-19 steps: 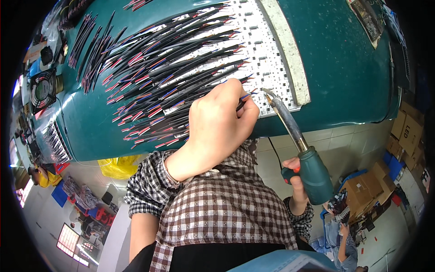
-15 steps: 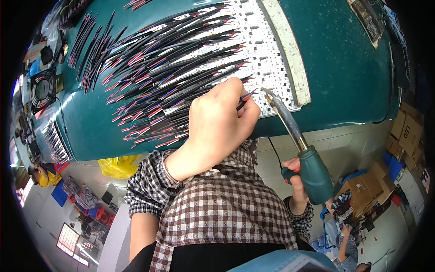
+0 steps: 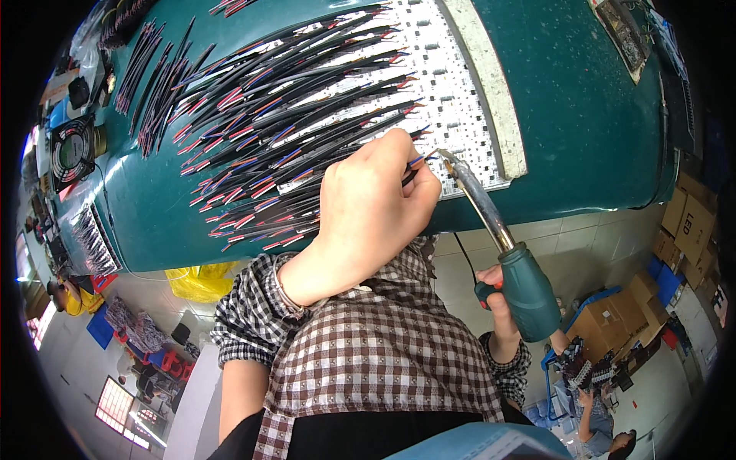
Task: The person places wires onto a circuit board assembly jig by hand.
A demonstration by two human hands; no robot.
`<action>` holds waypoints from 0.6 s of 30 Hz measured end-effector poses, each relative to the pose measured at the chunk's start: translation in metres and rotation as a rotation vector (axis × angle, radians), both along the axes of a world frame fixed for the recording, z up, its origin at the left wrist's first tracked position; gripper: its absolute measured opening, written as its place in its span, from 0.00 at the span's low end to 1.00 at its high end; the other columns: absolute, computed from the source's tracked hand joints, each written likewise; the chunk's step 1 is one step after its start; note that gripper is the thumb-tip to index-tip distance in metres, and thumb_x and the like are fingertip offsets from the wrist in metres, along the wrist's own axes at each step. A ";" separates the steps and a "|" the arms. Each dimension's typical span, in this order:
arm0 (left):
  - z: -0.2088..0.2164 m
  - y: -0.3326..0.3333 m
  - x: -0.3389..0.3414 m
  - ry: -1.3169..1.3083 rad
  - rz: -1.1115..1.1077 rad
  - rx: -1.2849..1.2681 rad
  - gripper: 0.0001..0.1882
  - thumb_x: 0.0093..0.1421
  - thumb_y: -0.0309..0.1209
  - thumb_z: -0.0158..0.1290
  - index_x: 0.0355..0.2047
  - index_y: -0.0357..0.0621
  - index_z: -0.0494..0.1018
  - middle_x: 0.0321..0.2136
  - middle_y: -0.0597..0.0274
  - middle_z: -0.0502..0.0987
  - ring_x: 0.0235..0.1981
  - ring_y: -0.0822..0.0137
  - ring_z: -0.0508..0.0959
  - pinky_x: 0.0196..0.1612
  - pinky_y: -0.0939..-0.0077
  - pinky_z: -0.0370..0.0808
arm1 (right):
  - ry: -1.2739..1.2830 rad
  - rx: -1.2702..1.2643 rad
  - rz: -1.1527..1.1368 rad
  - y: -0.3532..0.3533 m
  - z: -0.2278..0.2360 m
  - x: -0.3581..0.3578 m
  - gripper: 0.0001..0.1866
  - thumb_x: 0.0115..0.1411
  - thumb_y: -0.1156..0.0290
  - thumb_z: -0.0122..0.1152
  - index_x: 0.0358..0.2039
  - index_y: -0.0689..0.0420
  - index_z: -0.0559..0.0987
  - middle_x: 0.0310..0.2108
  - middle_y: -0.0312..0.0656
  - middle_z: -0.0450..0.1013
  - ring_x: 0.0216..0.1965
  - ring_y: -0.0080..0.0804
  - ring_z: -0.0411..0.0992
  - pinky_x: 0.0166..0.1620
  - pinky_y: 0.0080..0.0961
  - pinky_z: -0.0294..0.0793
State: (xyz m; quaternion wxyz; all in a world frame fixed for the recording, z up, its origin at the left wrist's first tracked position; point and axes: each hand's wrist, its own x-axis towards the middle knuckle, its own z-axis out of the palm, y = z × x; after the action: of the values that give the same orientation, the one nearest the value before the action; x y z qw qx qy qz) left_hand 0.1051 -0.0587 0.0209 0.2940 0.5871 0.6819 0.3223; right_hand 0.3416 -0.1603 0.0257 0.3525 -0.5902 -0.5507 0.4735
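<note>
My left hand (image 3: pixel 376 199) is closed in a pinch on a black-sleeved cable (image 3: pixel 409 177), whose thin coloured wire ends lie over the white circuit board panel (image 3: pixel 468 146). My right hand (image 3: pixel 500 307) grips the dark green handle of a soldering iron (image 3: pixel 491 211). Its tip points up and left and meets the wire ends just beyond my left fingertips; whether it touches the board beneath cannot be made out. Rows of black cables (image 3: pixel 299 115) with red, white and blue ends spread leftward over the panel. My left hand hides some of them.
A pale strip (image 3: pixel 491 84) lies along the panel's right edge on the green table (image 3: pixel 583 138). Loose cable bundles (image 3: pixel 157 100) and a small black fan (image 3: pixel 73 153) are on the left. Cardboard boxes (image 3: pixel 613 322) and another person (image 3: pixel 594 422) are at the lower right.
The soldering iron has shifted slightly left and its tip has come onto the wire ends. My left hand is almost unmoved. The person at lower right has moved.
</note>
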 end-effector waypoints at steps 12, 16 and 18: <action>0.003 0.005 -0.003 0.028 -0.048 0.024 0.08 0.49 0.22 0.60 0.23 0.39 0.69 0.16 0.55 0.74 0.16 0.61 0.77 0.22 0.72 0.73 | -0.389 0.081 0.197 -0.034 -0.023 0.034 0.31 0.52 0.53 0.76 0.46 0.66 0.79 0.39 0.48 0.79 0.36 0.41 0.79 0.39 0.31 0.79; 0.001 0.004 -0.003 -0.003 -0.059 0.025 0.09 0.51 0.24 0.57 0.23 0.39 0.66 0.17 0.52 0.73 0.17 0.49 0.76 0.20 0.59 0.72 | -0.289 0.143 0.179 0.002 0.008 0.006 0.31 0.53 0.54 0.75 0.47 0.67 0.78 0.41 0.49 0.80 0.37 0.40 0.80 0.40 0.30 0.80; 0.000 0.004 -0.002 -0.005 -0.058 0.020 0.09 0.51 0.24 0.57 0.23 0.39 0.66 0.17 0.52 0.73 0.17 0.49 0.76 0.20 0.59 0.72 | -0.095 0.026 0.083 0.008 0.021 -0.005 0.32 0.54 0.54 0.75 0.48 0.68 0.77 0.40 0.50 0.80 0.38 0.39 0.81 0.41 0.30 0.81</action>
State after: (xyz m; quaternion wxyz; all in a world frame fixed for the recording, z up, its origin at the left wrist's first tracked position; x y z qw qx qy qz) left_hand 0.1029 -0.0549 0.0213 0.2992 0.6088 0.6605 0.3220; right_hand 0.3367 -0.1528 0.0469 0.3136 -0.5838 -0.5972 0.4519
